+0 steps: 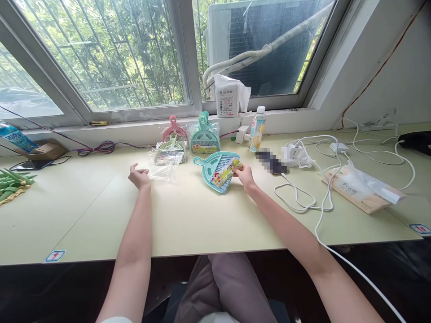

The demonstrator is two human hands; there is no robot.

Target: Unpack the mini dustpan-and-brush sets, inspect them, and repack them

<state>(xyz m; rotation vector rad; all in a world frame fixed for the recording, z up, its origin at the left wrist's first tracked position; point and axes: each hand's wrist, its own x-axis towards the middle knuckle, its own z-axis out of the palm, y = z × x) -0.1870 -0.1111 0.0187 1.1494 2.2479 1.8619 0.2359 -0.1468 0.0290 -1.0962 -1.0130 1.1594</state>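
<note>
A turquoise mini dustpan [209, 162] with a small brush and a yellow printed card [224, 174] across it is in front of me. My right hand [245, 176] pinches its right side at the card's end, and the set rests on or just above the table. My left hand [138, 176] is at the left with nothing in it, its fingers loosely bent and apart. Just right of it lies a crumpled clear plastic bag [164, 169]. Behind stand wrapped dustpan sets: a green one [173, 142], a pink one [173, 127] and stacked turquoise ones [204, 134].
A drink bottle [257, 130] and a blurred-out phone [272, 162] are right of the dustpans. White cables [332, 188] wind past a tissue pack [362, 190]. Another tissue pack [227, 99] stands on the sill. Green plants or stalks [13, 185] lie at far left.
</note>
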